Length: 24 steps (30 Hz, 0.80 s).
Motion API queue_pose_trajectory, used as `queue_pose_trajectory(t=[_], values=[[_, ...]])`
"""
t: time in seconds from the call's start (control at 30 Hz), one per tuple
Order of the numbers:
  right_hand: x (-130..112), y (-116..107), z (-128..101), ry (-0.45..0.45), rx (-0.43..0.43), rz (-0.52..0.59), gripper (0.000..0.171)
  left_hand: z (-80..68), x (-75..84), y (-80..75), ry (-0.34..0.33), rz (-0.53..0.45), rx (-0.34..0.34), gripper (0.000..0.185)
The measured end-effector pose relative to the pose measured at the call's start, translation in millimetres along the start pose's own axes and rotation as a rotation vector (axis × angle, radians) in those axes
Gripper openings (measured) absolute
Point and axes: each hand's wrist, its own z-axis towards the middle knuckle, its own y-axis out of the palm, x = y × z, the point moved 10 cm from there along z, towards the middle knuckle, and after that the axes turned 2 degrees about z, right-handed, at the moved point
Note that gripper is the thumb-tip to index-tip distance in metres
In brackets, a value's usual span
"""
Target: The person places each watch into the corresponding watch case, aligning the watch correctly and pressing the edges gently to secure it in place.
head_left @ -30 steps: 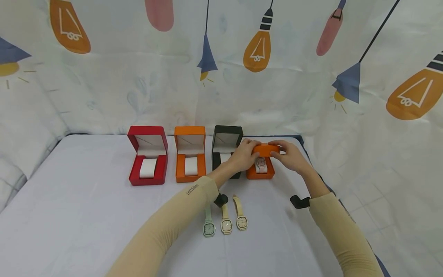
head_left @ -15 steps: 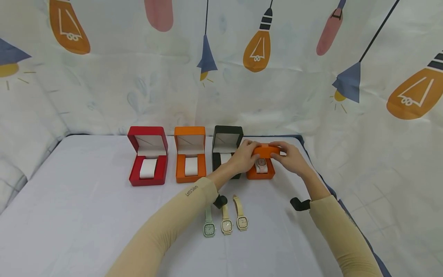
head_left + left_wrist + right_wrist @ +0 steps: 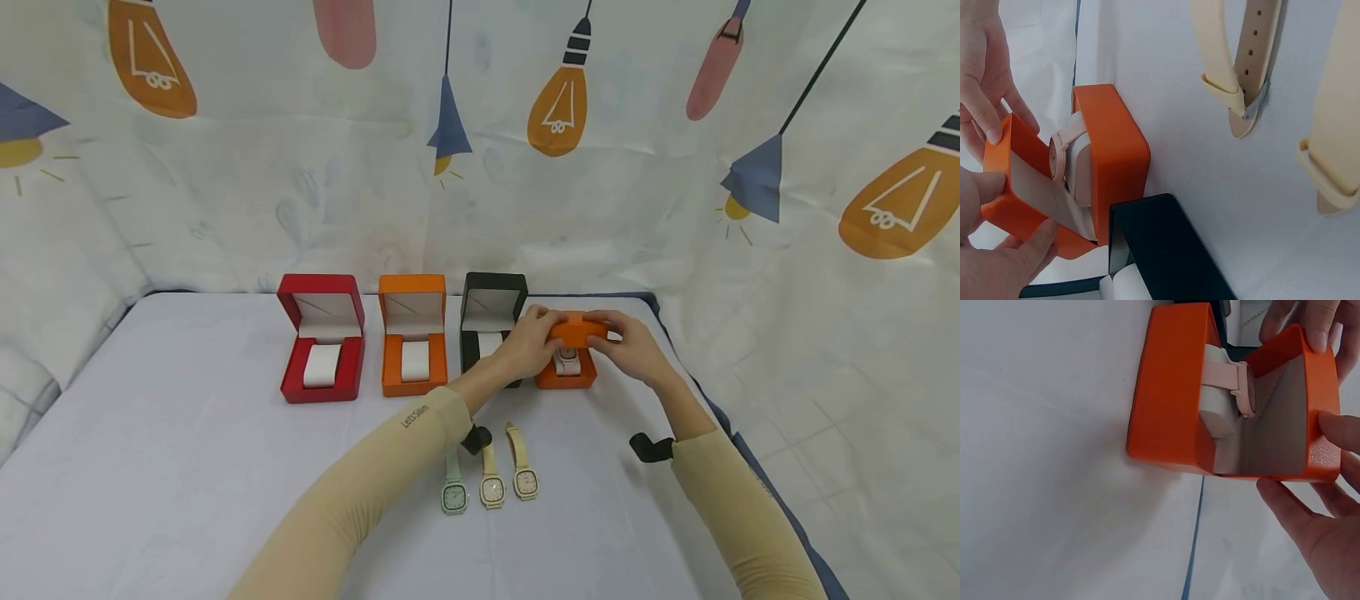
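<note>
An orange watch box (image 3: 566, 379) stands at the right end of a row, with a pink watch (image 3: 567, 357) on its cushion. My left hand (image 3: 542, 333) and right hand (image 3: 613, 337) pinch its hinged lid (image 3: 576, 329) from either side, holding it half lowered over the base. The left wrist view shows the lid (image 3: 1022, 187) tilted over the pink watch (image 3: 1060, 156), my left hand's fingers (image 3: 997, 262) on its near edges. In the right wrist view the lid (image 3: 1285, 406) leans over the base (image 3: 1172, 387), with my right hand (image 3: 1325, 481) holding the lid's edge.
To the left stand an open black box (image 3: 489, 321), an open orange box (image 3: 412, 337) and an open red box (image 3: 321, 342), each with a bare white cushion. Three loose watches (image 3: 491, 483) lie on the white table (image 3: 187, 467) near me. A printed curtain hangs behind.
The lid of the right orange box has come down a little toward its base, with both hands following it. Nothing else has moved.
</note>
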Motion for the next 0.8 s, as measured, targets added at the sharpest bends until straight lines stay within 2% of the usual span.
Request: queue_pose_trajectory(t=[0.27,0.53,0.8], values=[[4.4,2.5,-3.3,-0.003,-0.002,0.018,0.042,-2.8,1.2,4.3,0.022,0.022,-0.010,0.042],[14.5,10.0,-11.8,-0.001,-0.019,0.016,0.044,-6.0,-1.5,18.1,0.040,0.109,-0.062,0.036],[14.6,15.6,-16.9,-0.024,0.008,0.001,0.043,-9.3,-4.7,24.3,0.025,0.105,-0.077,0.036]])
